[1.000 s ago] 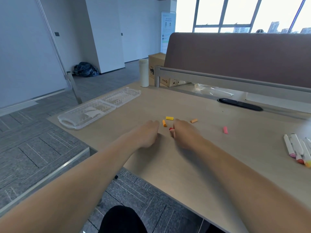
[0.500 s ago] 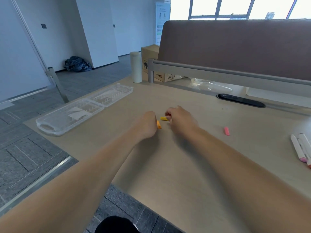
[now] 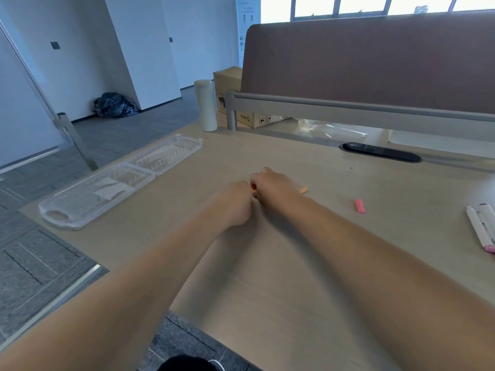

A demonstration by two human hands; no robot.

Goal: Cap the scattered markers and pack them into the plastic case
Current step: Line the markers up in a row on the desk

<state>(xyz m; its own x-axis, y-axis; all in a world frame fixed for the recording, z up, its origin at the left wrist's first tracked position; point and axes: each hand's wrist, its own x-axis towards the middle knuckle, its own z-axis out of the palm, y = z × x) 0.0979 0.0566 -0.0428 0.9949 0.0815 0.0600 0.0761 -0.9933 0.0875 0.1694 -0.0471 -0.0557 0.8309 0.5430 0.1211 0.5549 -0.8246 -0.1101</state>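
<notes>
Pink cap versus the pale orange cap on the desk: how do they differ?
Colour: the pink cap is bright pink, the orange cap pale orange.
Exposure: the pink cap lies whole in view, clear of both arms; the orange cap peeks out just beside the right hand, perhaps partly hidden.
Position: the pink cap lies further right, nearer the markers.
Both lie loose on the desk, on no marker.

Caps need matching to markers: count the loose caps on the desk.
3: pink cap, apart at right; orange cap beside the right hand; yellow-orange sliver between it and the left hand. Others may be hidden.
</notes>
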